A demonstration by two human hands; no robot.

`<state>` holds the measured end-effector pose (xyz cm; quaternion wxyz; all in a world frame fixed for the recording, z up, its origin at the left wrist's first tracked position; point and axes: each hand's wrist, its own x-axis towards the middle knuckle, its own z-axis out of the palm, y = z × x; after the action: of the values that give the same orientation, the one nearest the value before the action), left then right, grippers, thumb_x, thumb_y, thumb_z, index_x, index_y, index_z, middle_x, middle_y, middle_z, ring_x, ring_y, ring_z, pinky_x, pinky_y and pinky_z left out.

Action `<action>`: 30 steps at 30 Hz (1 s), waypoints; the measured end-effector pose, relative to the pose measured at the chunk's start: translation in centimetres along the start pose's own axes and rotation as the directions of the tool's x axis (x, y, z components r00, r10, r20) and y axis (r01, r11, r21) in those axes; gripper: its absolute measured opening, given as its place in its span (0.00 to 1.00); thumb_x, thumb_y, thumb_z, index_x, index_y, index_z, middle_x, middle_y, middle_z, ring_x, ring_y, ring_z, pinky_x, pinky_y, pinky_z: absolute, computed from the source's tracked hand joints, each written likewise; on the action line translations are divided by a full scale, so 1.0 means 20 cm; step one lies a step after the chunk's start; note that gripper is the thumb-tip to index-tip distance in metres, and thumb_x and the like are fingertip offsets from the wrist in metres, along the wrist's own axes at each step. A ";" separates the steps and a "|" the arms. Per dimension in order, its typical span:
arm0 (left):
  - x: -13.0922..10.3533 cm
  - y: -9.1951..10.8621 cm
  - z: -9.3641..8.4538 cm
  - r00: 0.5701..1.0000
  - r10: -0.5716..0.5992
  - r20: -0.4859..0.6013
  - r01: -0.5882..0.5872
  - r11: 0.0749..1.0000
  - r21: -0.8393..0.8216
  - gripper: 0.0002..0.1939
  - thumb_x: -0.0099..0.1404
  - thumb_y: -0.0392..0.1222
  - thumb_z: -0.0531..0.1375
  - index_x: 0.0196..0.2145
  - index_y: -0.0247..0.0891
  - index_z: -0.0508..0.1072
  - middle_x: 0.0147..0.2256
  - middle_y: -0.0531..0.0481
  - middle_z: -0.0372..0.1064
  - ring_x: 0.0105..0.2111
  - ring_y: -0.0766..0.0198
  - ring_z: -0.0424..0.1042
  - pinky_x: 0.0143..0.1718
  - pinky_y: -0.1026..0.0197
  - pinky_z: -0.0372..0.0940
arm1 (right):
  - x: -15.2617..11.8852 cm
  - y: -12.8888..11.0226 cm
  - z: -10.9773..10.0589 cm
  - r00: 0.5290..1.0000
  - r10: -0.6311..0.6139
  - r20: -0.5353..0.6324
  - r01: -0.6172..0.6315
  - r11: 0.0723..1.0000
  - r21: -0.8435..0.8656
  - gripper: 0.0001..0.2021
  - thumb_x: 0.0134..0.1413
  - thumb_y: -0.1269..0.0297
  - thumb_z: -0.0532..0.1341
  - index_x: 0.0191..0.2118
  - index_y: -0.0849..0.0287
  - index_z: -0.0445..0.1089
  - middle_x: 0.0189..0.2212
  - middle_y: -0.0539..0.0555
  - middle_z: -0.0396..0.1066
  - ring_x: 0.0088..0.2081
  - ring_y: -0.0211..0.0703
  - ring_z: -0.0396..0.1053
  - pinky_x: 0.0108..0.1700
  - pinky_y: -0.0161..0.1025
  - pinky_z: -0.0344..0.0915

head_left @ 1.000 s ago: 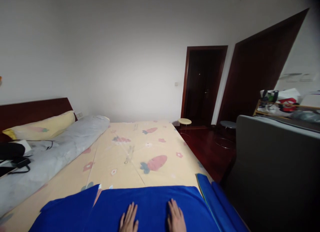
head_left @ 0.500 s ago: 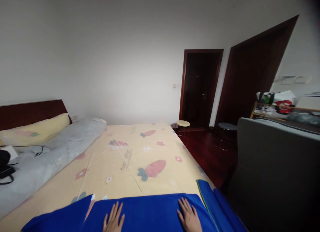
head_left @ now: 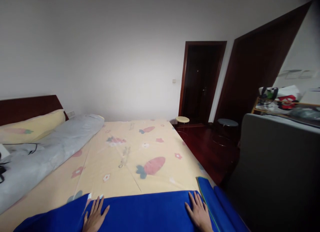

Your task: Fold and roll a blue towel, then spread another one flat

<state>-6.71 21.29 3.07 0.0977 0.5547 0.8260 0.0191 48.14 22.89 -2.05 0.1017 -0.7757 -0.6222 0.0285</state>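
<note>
A blue cloth point(head_left: 147, 212) lies spread along the near part of the bed, its far edge running almost straight across. My left hand point(head_left: 95, 214) rests flat on it with fingers spread, close to the left far corner of the middle panel. On the right, my right hand point(head_left: 199, 212) presses flat too, fingers apart, near the right far corner. To the left lies a blue flap point(head_left: 53, 217) with a small white tag at its tip. Beside my right hand sits a folded blue piece point(head_left: 215, 202) with a green edge. The cloth's near part is out of view.
The bed has a cream sheet point(head_left: 147, 148) with pink carrots and flowers. A grey quilt point(head_left: 57, 142) and a yellow pillow point(head_left: 37, 125) lie at the left by the headboard point(head_left: 27, 108). Two stools point(head_left: 182, 119) stand beyond; a dark grey panel point(head_left: 277, 168) is at right.
Both hands have slid apart over the cloth and slightly forward, the left one leftward and the right one rightward, both staying flat. The camera view has tilted a little downward.
</note>
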 end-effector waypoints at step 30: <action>-0.02 0.05 0.07 0.984 -0.096 -0.152 0.118 0.982 0.147 0.38 0.64 0.60 0.37 0.66 0.38 0.38 0.69 0.49 0.34 0.69 0.57 0.34 0.67 0.46 0.39 | 0.03 -0.11 0.06 0.996 0.036 -0.083 -0.045 0.993 -0.105 0.36 0.55 0.43 0.46 0.66 0.57 0.47 0.67 0.57 0.46 0.68 0.53 0.41 0.65 0.56 0.46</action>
<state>-5.45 21.26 1.82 -0.0049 0.5125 0.8586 -0.0108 46.08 24.09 -2.68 0.0846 -0.7931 -0.6022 -0.0340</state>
